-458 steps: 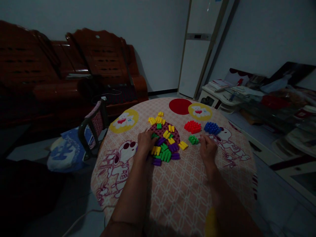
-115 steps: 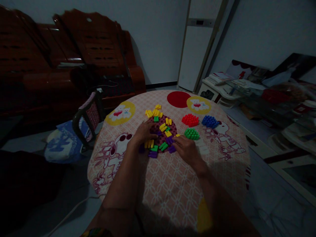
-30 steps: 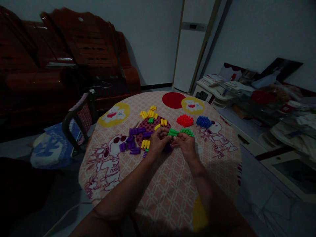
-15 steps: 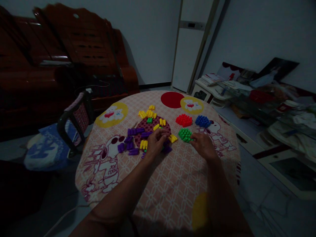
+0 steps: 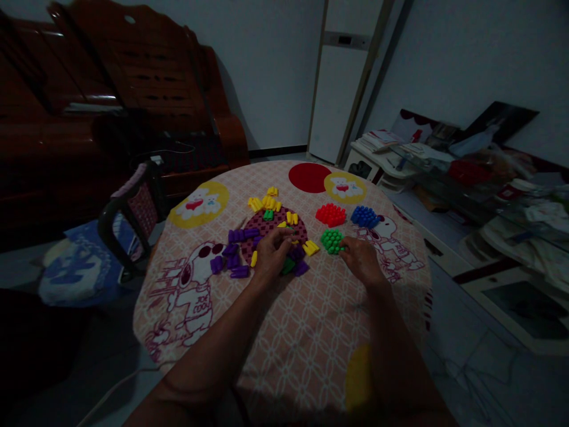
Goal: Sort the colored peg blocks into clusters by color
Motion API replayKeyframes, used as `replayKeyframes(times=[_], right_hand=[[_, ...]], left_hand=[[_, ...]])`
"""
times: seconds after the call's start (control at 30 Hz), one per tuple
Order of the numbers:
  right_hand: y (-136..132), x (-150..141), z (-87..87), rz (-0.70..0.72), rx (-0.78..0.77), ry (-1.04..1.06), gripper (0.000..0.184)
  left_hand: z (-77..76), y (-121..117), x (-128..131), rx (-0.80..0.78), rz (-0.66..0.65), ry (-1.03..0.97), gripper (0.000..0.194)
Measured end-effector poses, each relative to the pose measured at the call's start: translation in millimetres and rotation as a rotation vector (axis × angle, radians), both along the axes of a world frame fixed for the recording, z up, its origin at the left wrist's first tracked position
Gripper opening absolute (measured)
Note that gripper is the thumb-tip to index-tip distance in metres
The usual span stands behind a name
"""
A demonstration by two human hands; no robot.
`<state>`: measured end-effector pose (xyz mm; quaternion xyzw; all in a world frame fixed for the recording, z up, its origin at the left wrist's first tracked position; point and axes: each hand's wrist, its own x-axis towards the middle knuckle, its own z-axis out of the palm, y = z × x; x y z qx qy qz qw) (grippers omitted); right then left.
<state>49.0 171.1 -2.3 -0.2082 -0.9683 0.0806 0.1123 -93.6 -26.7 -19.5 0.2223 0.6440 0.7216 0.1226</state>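
Small plastic building pieces lie on a round table point(image 5: 311, 332) under a cartoon-print cloth. My left hand point(image 5: 272, 256) rests, fingers curled, on a mixed heap of yellow, green and purple pieces point(image 5: 297, 258); whether it grips one is hidden. My right hand point(image 5: 359, 259) touches the right side of a green cluster point(image 5: 331, 240) with bent fingers. A red cluster point(image 5: 331, 214) and a blue cluster point(image 5: 364, 216) sit just beyond. Loose purple pieces point(image 5: 231, 256) lie left of my left hand, yellow ones point(image 5: 265, 203) farther back.
A small chair point(image 5: 128, 216) stands at the table's left edge, with a dark wooden sofa point(image 5: 111, 118) behind it. A low stand with papers point(image 5: 391, 148) and cluttered shelves point(image 5: 511, 196) fill the right side. A white cabinet point(image 5: 338, 77) stands by the far wall.
A second ago both hands held a green piece above the table. The right hand has since moved to the green cluster, and the left hand has gone down onto the mixed heap.
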Motion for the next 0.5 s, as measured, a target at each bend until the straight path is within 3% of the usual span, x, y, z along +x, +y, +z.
replayKeyframes(times=[0.2,0.3,0.37,0.5], right_hand=[[-1.5,1.7,3.5,-0.039,-0.015,0.146,0.013],[-7.8,-1.2,6.3,-0.034,-0.110,0.245,0.008],[-15.0,-5.0,6.2,0.033,-0.210,0.282,0.007],[-35.3,-14.6,0.7,0.166,-0.305,0.229,0.008]], left_hand=[[10.7,-37.3,-45.1,-0.149,0.242,0.217,0.028],[15.7,-57.8,-61.9,-0.275,0.295,0.285,0.029],[18.5,-63.3,-63.2,-0.399,0.207,0.347,0.026],[19.0,-51.2,-43.9,-0.681,-0.187,0.565,0.021]])
